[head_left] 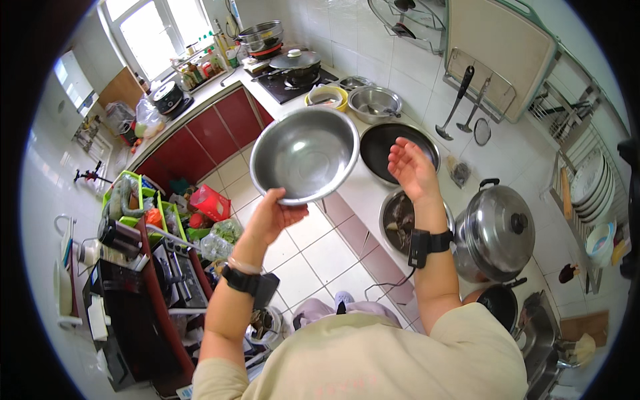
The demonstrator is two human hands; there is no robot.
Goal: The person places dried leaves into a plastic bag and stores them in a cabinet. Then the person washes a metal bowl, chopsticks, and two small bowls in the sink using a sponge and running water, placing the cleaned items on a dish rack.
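Observation:
An empty stainless steel basin [306,154] is held up over the floor, tilted so that its inside shows. My left hand [274,216] grips its near rim, thumb on the inside. My right hand [413,167] is raised with nothing in it, its fingers slightly curled, above a dark round pan [397,150] on the counter. Below that pan, a metal bowl [395,222] holds dark pieces in liquid, partly hidden by my right forearm. Behind the basin stand a yellow bowl [342,102] and a steel bowl [375,103] with a utensil in it.
A large lidded steel pot [495,232] stands at the right, near a black frying pan [500,306] and the sink [539,332]. Ladles [457,105] hang on the wall. A covered wok [296,61] sits on the gas hob [270,86]. At the left stand green crates [165,215] of vegetables.

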